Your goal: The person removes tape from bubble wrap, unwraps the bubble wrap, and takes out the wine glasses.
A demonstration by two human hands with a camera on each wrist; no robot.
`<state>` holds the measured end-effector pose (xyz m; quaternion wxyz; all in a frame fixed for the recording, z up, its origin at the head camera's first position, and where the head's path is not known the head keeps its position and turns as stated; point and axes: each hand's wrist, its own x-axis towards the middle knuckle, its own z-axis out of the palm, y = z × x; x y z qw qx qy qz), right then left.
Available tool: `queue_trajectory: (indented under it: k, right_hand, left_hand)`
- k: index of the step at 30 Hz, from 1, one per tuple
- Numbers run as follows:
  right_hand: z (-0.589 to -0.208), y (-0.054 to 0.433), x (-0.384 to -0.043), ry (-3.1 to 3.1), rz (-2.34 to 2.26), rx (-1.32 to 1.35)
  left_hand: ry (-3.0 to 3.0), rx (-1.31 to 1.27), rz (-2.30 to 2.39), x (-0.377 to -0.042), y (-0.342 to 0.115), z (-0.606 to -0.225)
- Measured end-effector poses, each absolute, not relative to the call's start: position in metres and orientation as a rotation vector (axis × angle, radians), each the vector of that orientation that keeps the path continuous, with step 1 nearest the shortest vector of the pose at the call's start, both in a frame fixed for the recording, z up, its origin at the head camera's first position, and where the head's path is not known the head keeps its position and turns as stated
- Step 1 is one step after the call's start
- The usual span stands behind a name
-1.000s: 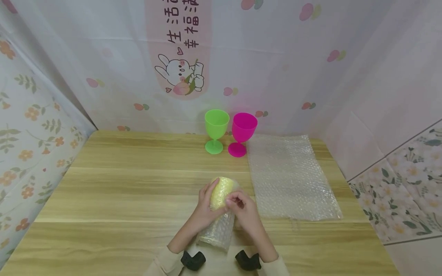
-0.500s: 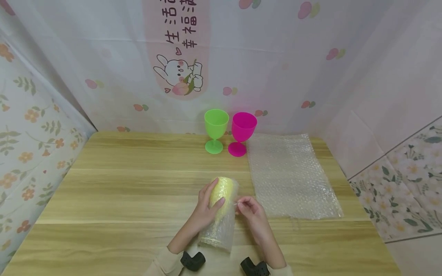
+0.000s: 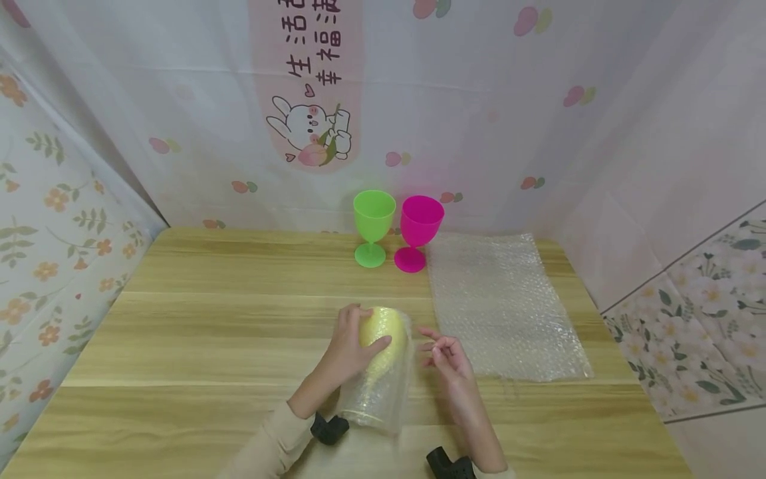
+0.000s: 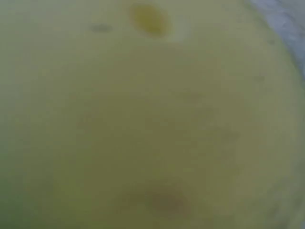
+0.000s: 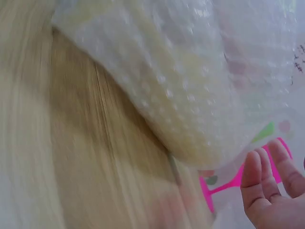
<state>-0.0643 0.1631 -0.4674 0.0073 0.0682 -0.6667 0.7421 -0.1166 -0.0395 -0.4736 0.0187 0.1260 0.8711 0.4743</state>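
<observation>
A yellow goblet (image 3: 381, 339) lies rolled in clear bubble wrap (image 3: 391, 392), its bowl end pointing away from me. My left hand (image 3: 349, 346) grips the roll from the left, with the thumb over the top. To the right of the roll, and apart from it, is my right hand (image 3: 455, 366). Its fingers (image 5: 252, 181) are loosely extended and hold nothing in the right wrist view, where the wrap's loose edge shows close by. Only a blurred yellow surface (image 4: 152, 114) fills the left wrist view.
At the back of the wooden table (image 3: 209, 319) stand a green goblet (image 3: 374, 216) and a pink goblet (image 3: 421, 223) side by side. A flat sheet of bubble wrap (image 3: 509, 313) lies to the right. Printed curtains (image 3: 479, 133) enclose the back and sides.
My right hand has come off the wrapped goblet, moved to the right and loosened its fingers. My left hand keeps its grip, and the roll has shifted slightly left.
</observation>
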Motion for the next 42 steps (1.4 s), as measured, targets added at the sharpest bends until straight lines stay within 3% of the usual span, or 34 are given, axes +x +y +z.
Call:
queue_trajectory:
  k: [5,14,23,36,42]
  right_hand:
    - [-0.459,0.162,-0.067,-2.218,2.187,0.208]
    - [-0.445,0.155,-0.094,-2.538,1.841,0.178]
    - [-0.439,0.153,-0.118,-2.81,1.39,0.282]
    - [-0.426,0.159,-0.115,-2.923,0.772,0.455]
    - [-0.436,0.173,-0.11,-2.978,0.682,0.352]
  left_hand:
    - [2.828,0.488,1.346,-0.121,-0.039,-0.468]
    - [2.939,0.978,1.155,-0.117,-0.028,-0.473]
    - [2.939,0.978,1.005,-0.117,-0.023,-0.47]
    - [2.835,0.938,1.062,-0.116,-0.032,-0.465]
    - [2.724,0.796,1.223,-0.115,-0.044,-0.467]
